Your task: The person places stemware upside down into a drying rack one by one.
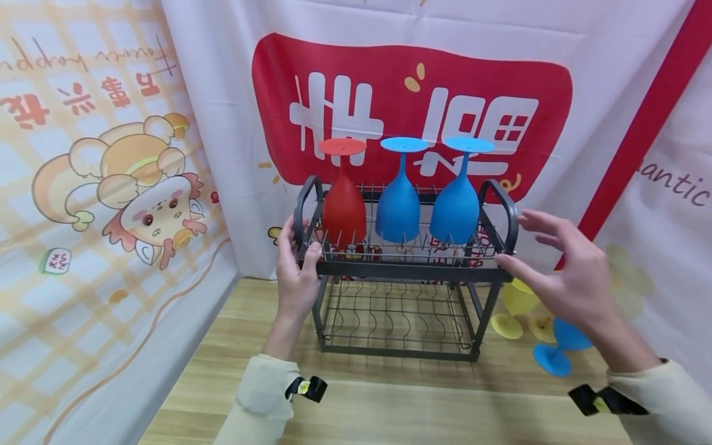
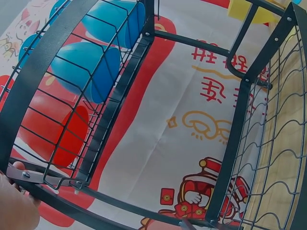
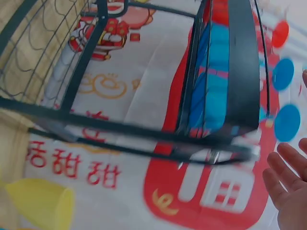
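Observation:
A black two-tier dish rack [image 1: 411, 271] stands on the wooden table. On its upper tier one red goblet [image 1: 344, 210] and two blue goblets, one in the middle [image 1: 397, 210] and one at the right [image 1: 455, 210], sit upside down in a row, bases up. My left hand [image 1: 297, 281] grips the rack's upper left corner, thumb in front and fingers around the outer side. The right hand [image 1: 575, 272] is beside the upper right corner, fingers extended and spread, thumb tip close to the frame. In the right wrist view, that hand [image 3: 292, 191] shows only in part.
Right of the rack, a yellow goblet [image 1: 521, 301] stands on the table [image 1: 389, 408], with a blue goblet [image 1: 556, 355] and another yellow base [image 1: 542, 329] nearby. The rack's lower tier [image 1: 395, 315] has wavy wires. Printed cloth [image 1: 222, 123] hangs behind and at both sides.

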{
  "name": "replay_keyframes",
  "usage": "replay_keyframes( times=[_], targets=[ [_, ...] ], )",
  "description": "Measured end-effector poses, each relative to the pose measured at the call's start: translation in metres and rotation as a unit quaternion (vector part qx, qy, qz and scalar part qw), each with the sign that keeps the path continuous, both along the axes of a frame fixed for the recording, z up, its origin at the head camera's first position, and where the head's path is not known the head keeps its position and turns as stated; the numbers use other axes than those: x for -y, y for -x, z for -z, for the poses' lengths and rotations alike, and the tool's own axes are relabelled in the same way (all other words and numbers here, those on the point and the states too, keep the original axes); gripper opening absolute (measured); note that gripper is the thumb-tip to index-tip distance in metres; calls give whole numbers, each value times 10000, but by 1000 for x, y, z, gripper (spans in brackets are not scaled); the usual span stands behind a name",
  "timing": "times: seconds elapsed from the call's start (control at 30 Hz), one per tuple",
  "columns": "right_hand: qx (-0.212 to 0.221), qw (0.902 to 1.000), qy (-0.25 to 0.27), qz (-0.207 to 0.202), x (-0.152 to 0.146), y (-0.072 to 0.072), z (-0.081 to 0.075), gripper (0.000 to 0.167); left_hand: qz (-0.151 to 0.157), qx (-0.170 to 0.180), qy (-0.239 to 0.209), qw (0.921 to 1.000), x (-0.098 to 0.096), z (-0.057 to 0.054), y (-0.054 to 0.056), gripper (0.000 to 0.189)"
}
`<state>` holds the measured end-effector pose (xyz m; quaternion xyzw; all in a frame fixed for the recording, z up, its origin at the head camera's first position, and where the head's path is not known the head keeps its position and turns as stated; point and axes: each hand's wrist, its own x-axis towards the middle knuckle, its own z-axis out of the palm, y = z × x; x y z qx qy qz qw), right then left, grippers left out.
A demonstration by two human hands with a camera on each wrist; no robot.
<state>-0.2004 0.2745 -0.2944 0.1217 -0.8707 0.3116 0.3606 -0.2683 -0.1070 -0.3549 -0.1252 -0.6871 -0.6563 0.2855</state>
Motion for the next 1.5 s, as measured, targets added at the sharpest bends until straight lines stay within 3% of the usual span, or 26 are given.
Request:
replay_keyframes(
  times=[0.27,0.53,0.9,1.23,1.5],
  targets=[
    [1027,9877,705,947,-60,1,35,81,-69,47,15,10000,2,-1,-1,61],
    [1813,9651,1095,1543,-111,4,87,84,-24,86,-35,10000,0,-1,-1,62],
    [2840,9307,1517,1736,-156,3,142,105,-64,85,-56,9999,-1,-2,0,61],
    [3546,8841,2571,1626,-170,8,186,121,-40,43,-86,9999,-1,-2,0,61],
    [3716,8728,2876,1323,-170,15,209,121,-35,52,-94,9999,-1,-1,1,61]
  ],
)
